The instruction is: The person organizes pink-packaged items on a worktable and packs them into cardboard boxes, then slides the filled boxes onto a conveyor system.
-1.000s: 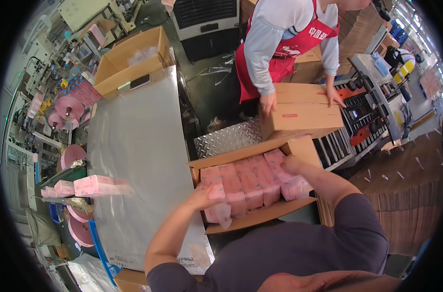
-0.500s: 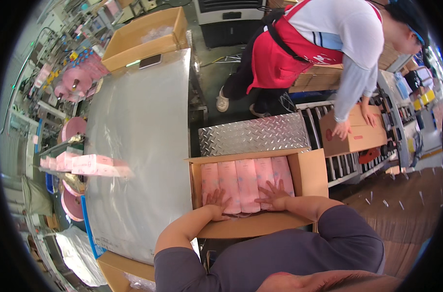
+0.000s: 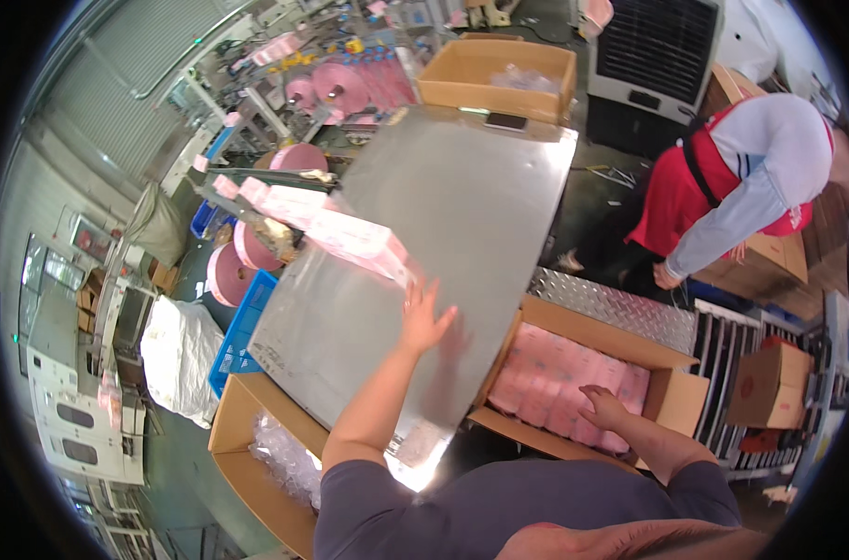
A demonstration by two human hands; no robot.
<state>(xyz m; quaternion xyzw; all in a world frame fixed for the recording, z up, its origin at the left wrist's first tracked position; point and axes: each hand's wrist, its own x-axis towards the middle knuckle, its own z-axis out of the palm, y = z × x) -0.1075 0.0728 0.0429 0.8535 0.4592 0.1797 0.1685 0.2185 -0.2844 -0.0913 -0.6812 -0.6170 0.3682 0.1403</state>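
My left hand reaches over the grey metal table, open with its fingers spread. Its fingertips are at the near end of a row of pink wrapped packs; whether they touch is unclear. The row comes in from the machine on the left. Over on the right, my right hand is open above the cardboard box, low over or resting on the pink packs lying side by side inside. The box's flaps stand open.
An open carton of clear plastic stands near left, beside a blue crate. Another carton and a phone sit at the table's far end. A co-worker in a red apron bends by the roller conveyor, which carries a closed box.
My left hand has left the packs in the box and moved left over the table. My right hand stays at the box. The view has swung left; the co-worker has let go of the closed box.
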